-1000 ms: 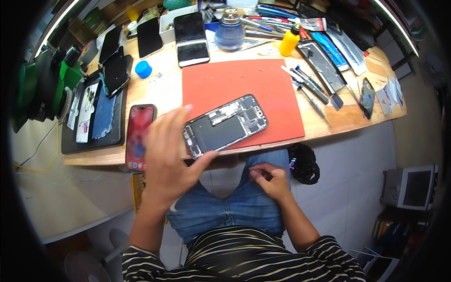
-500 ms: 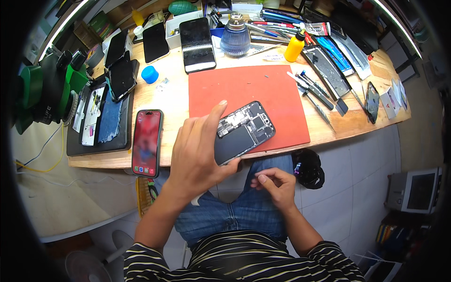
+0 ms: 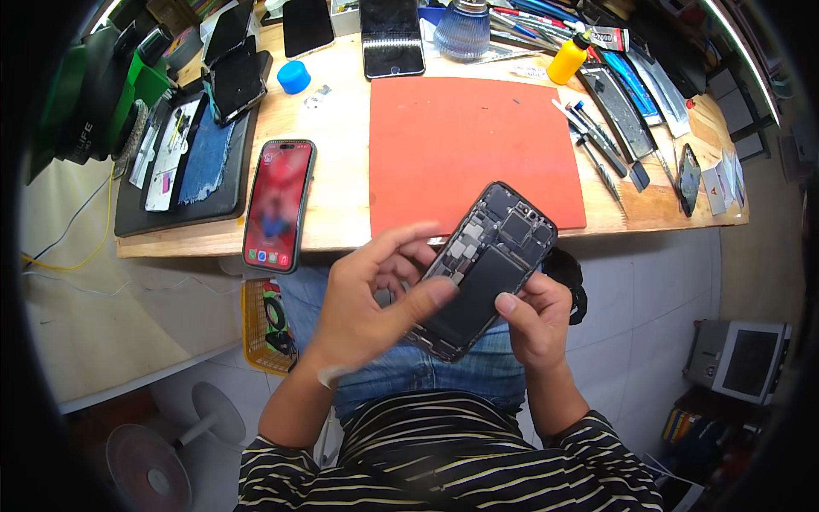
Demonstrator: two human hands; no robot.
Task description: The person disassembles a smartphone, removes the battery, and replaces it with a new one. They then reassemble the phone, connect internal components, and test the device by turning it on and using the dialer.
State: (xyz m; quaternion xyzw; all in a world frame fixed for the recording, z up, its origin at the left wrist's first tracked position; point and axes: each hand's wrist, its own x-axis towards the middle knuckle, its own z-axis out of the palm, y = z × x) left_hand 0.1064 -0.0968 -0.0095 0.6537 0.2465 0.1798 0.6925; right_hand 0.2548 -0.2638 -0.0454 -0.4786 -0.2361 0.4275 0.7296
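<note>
An opened phone (image 3: 482, 277), its inner side facing up, is held above the lap of blue jeans (image 3: 375, 392), just off the front edge of the wooden table (image 3: 341, 171); from this view its upper end overlaps the lower edge of the red mat (image 3: 478, 145). Its long axis runs aslant, from the end nearer the body at lower left to the end with the round openings at upper right, so one long edge faces each hand. The right hand (image 3: 543, 320) has its grip closed on the right long edge, thumb on top, and the phone lies directly up and to the left of it. The left hand (image 3: 363, 299) is on the opposite side, its thumb reaching over the left long edge and its index finger stretched out beside that edge; its grip looks parted, and I cannot tell whether it bears on the phone. Both hands are close to the phone, the right plainly in contact. Well to the left, a second phone with a lit red screen (image 3: 280, 205) lies on the table, its long axis nearly straight away from the body
</note>
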